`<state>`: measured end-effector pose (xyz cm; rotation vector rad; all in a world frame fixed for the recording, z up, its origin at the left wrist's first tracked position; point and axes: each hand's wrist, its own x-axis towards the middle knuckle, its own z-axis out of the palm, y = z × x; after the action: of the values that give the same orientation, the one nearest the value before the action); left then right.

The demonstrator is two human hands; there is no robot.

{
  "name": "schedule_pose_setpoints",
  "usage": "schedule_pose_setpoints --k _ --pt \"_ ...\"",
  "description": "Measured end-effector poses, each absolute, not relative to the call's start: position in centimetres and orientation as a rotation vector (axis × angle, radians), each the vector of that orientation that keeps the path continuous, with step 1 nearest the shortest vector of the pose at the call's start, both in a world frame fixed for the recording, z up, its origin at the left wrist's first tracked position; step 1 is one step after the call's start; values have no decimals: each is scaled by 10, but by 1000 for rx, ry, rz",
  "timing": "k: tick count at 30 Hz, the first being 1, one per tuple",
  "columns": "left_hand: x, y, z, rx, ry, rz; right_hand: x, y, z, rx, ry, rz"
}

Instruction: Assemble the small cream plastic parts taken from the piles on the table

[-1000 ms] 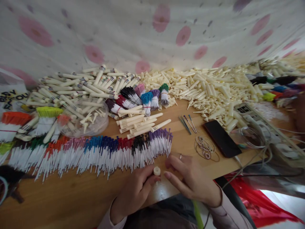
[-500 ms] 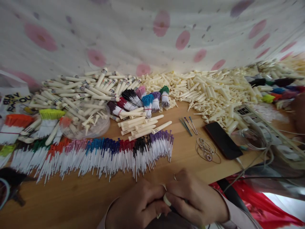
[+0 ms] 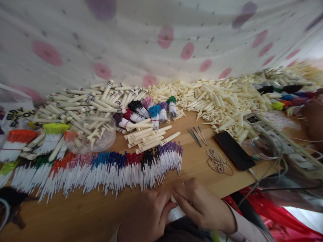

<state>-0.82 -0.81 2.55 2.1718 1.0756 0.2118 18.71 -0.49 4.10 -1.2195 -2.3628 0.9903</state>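
My left hand point(image 3: 147, 210) and my right hand point(image 3: 202, 206) meet at the near edge of the table, fingers closed. Between their fingertips a small bit of a cream plastic pen part point(image 3: 173, 198) shows; my fingers cover the rest. Just beyond the hands lies a long row of thin white pen refills point(image 3: 121, 174), sorted by the colour of their ends. Behind that row are several cream pen barrels point(image 3: 148, 141) with slotted ends. Rubber-banded refill bundles point(image 3: 155, 117) stand behind them.
Cream pen parts point(image 3: 217, 97) are heaped along the patterned curtain. A clear plastic tub point(image 3: 108, 137) holds small cream pieces. On the right are thin tools point(image 3: 199, 136), rubber bands point(image 3: 217, 161), a phone point(image 3: 234, 151) and a power strip point(image 3: 275, 137) with cables. Another person's hand point(image 3: 313, 112) appears far right.
My hands have drawn closer together around the cream part, so less of it shows. The camera view has tilted slightly, and the table items appear a little lower.
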Motion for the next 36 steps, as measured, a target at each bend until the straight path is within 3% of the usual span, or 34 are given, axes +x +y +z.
schedule_pose_setpoints --k 6,12,22,26,36 --pt "4 -4 9 1841 1065 596 192 5 49 -1268 -2434 807" --pt "11 -2 -3 1165 1155 984 198 43 87 -1199 -2572 565" --pt "-3 20 -11 241 796 973 108 148 150 -1033 -2260 377" --pt "-4 19 -12 123 702 895 146 142 141 -1195 -2280 345" --pt "-1 17 1 147 814 840 322 138 99 -2061 -2047 100"
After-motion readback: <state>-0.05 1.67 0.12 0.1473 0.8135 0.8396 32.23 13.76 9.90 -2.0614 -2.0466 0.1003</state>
